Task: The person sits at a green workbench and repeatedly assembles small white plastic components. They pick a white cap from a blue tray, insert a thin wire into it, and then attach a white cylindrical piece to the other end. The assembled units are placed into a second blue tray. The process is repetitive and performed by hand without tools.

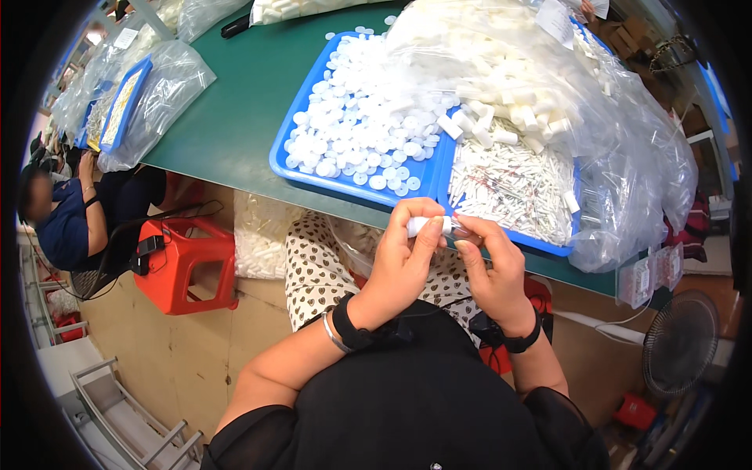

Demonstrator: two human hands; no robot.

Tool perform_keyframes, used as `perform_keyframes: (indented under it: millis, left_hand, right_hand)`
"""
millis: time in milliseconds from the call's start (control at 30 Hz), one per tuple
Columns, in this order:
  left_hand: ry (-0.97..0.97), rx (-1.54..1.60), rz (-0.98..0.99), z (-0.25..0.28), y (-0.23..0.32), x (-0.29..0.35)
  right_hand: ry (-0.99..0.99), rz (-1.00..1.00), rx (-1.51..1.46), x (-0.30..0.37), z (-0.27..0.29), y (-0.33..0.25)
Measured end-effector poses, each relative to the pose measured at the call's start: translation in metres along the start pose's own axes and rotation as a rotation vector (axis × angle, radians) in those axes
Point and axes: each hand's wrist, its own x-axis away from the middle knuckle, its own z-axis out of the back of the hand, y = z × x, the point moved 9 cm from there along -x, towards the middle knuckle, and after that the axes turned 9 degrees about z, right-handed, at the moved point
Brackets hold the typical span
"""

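In front of my body, near the table's front edge, my left hand (404, 262) holds a small white plastic cylinder (423, 225) between thumb and fingers. My right hand (499, 274) pinches at the cylinder's right end; what sits between its fingertips is small and mostly hidden. Just beyond, a blue tray (280, 163) is heaped with translucent white discs (362, 117). Thin white sticks (509, 188), some with reddish ends, fill a second blue tray (540, 244) to its right. White cylinders like the held one spill from a large clear bag (478, 47) over that tray.
The green table (227, 102) runs across the front. At left, a person (74, 219) sits by another blue tray (125, 106), near a red stool (188, 266). A crumpled clear bag (627, 204) hangs over the table's right side. A round fan (680, 345) stands at right.
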Motion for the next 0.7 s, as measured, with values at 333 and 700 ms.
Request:
perform_keyframes:
  millis: [333, 700]
  left_hand:
    - [-0.176, 0.000, 0.003, -0.004, -0.020, 0.003]
    - [-0.320, 0.411, 0.292, -0.018, -0.043, -0.002]
  right_hand:
    - [-0.184, 0.048, -0.098, -0.002, -0.011, -0.005]
    - [-0.142, -0.107, -0.104, 0.008, -0.032, 0.014]
